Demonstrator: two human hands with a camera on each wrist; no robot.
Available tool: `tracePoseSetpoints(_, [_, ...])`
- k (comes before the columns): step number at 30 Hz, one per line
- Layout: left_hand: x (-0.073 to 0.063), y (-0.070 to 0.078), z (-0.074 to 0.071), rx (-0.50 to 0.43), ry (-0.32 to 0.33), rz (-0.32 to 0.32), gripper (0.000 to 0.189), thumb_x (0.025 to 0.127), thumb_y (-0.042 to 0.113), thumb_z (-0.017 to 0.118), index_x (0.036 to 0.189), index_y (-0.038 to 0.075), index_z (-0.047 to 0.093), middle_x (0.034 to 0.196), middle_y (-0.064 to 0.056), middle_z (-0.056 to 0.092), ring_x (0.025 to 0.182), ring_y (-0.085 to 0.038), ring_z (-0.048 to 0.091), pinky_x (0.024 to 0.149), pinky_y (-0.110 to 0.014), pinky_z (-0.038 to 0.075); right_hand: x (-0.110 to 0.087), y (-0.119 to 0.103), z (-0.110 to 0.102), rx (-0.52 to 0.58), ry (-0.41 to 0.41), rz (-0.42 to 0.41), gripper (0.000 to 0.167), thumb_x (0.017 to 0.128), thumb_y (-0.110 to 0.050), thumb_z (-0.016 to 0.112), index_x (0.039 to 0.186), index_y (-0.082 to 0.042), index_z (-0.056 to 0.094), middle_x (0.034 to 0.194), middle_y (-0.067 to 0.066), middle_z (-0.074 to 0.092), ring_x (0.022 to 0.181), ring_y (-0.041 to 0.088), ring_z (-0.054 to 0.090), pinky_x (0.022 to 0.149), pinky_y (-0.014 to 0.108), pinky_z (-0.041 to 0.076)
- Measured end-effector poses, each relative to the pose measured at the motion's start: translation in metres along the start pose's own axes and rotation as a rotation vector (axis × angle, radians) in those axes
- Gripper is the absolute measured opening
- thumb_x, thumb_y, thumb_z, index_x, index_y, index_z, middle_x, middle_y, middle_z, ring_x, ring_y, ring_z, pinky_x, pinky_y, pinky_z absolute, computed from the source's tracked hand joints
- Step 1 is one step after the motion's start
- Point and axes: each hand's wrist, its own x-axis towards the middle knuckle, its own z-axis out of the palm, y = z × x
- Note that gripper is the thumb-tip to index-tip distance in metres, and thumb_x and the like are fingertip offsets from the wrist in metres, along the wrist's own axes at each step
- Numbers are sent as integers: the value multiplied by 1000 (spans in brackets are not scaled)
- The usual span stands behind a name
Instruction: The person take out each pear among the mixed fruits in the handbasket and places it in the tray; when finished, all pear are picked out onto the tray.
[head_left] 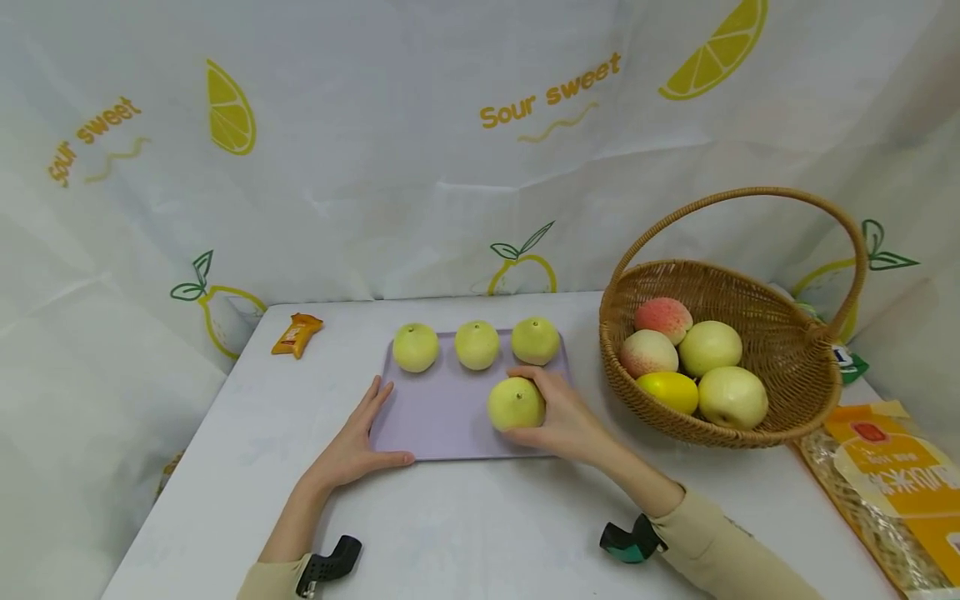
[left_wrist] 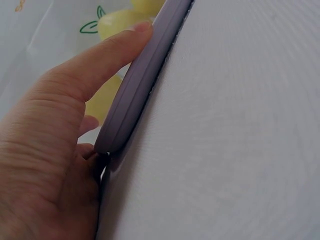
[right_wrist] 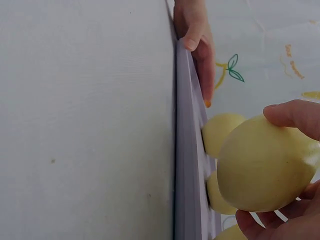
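On the table lies a shallow lilac tray (head_left: 442, 417) with three yellow-green apples (head_left: 477, 345) in a row along its far side. My right hand (head_left: 562, 417) grips another yellow-green apple (head_left: 517, 404) over the tray's right half, thumb on the near side and fingers round the far side. In the right wrist view this apple (right_wrist: 265, 165) looms large beside the tray's near edge. My left hand (head_left: 356, 446) touches the tray's near left corner, fingers spread along the left side. Its thumb (left_wrist: 117, 50) lies on the near rim in the left wrist view.
Right of the tray stands a wicker basket (head_left: 795, 367) with a tall handle, holding peaches (head_left: 663, 320), a lemon (head_left: 669, 392) and two more pale apples (head_left: 732, 397). An orange-and-clear food bag (head_left: 892, 492) lies at the right edge. A small orange snack packet (head_left: 297, 335) sits at the far left.
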Motion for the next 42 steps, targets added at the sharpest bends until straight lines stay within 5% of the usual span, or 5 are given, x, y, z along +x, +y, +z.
tracePoseSetpoints(27, [1, 2, -1, -6, -2, 3, 117, 70, 44, 86, 157, 13, 15, 164, -9, -2, 148, -35, 2, 113, -61, 10, 24, -17, 52, 83, -67, -19, 71, 70, -21, 87, 133, -10, 54, 126, 5, 57, 117, 25, 51, 98, 47, 40])
tracePoseSetpoints(42, [0, 2, 0, -20, 6, 17, 117, 71, 43, 85, 158, 12, 13, 164, -10, -2, 148, -36, 1, 112, -62, 11, 42, -37, 76, 85, -105, -105, 72, 72, -23, 84, 134, -5, 52, 130, 9, 55, 121, 26, 49, 100, 47, 40])
